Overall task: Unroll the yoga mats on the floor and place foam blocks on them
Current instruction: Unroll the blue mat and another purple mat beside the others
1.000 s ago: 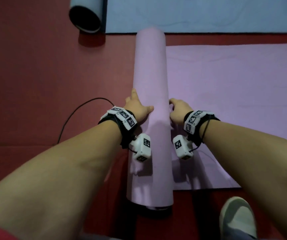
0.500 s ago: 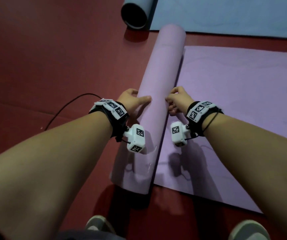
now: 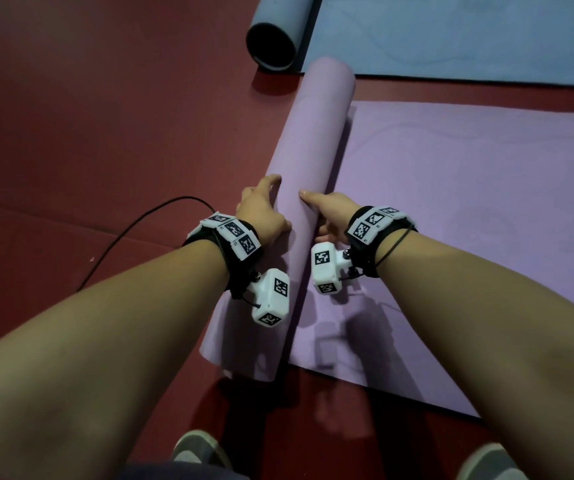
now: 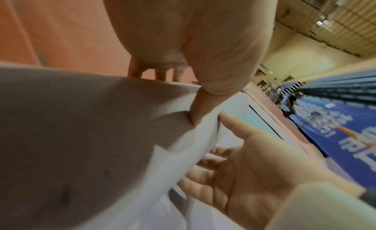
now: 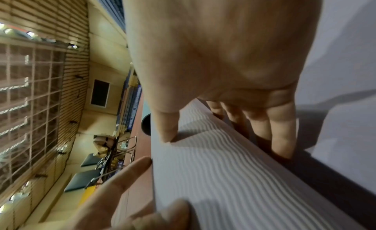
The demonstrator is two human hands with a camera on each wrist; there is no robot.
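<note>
A purple yoga mat lies partly unrolled on the red floor: its roll (image 3: 313, 133) slants up the middle and its flat part (image 3: 469, 237) spreads to the right. My left hand (image 3: 261, 213) rests on the roll's left side, thumb on top and fingers down the far side (image 4: 193, 40). My right hand (image 3: 327, 209) presses on the right side, thumb on the ribbed surface (image 5: 234, 177) and fingers straight down in the crease by the flat part. Both hands are open. No foam block is in view.
A blue mat lies beyond, its roll (image 3: 271, 39) next to its flat sheet (image 3: 469, 36), close to the purple roll's far end. A black cable (image 3: 133, 233) curves over the floor at the left. My two shoes (image 3: 199, 452) (image 3: 486, 462) stand at the near edge.
The view has swung, so the purple roll now lies slanted and both shoes show. Both hands have stayed on either side of the roll and sit a little farther along it.
</note>
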